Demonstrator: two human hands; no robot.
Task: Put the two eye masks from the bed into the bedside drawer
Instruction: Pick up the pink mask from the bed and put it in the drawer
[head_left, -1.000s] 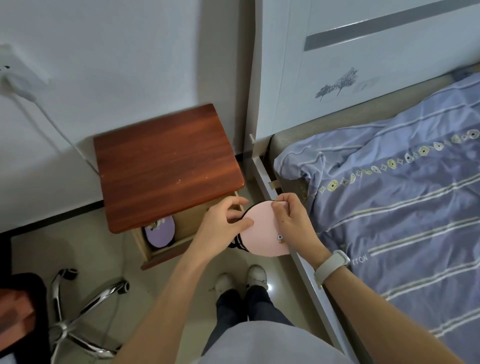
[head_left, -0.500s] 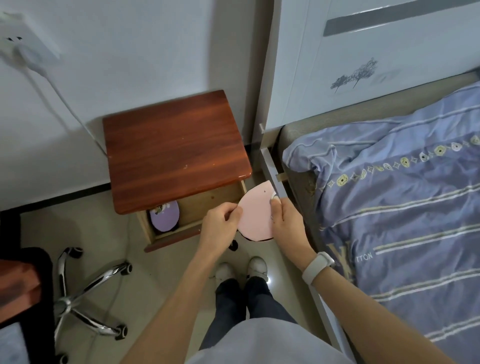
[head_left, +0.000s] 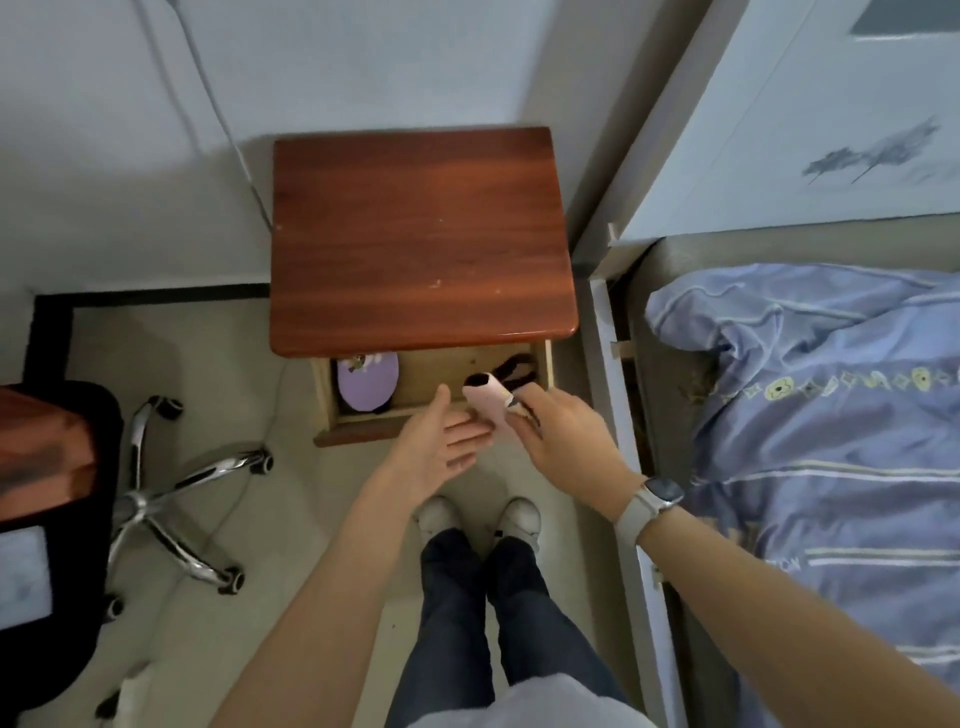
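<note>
The bedside drawer (head_left: 382, 425) stands pulled out under the red-brown nightstand top (head_left: 415, 234). A purple eye mask (head_left: 367, 383) lies in the drawer's left part. My right hand (head_left: 563, 439) pinches a folded pink eye mask (head_left: 485, 404) over the drawer's front right, and its black strap (head_left: 514, 373) trails into the drawer. My left hand (head_left: 441, 447) is flat and open just below the drawer front, touching nothing that I can make out.
The bed with its blue striped quilt (head_left: 831, 415) fills the right side, its white frame rail (head_left: 613, 364) close to the nightstand. An office chair with a chrome base (head_left: 171, 493) stands at the left. A cable (head_left: 218, 119) hangs down the wall. My feet (head_left: 478, 517) are on the floor below the drawer.
Both hands carried the pink mask from beside the bed rail to over the drawer. My left hand has let go of it and opened; the mask is now folded in my right hand.
</note>
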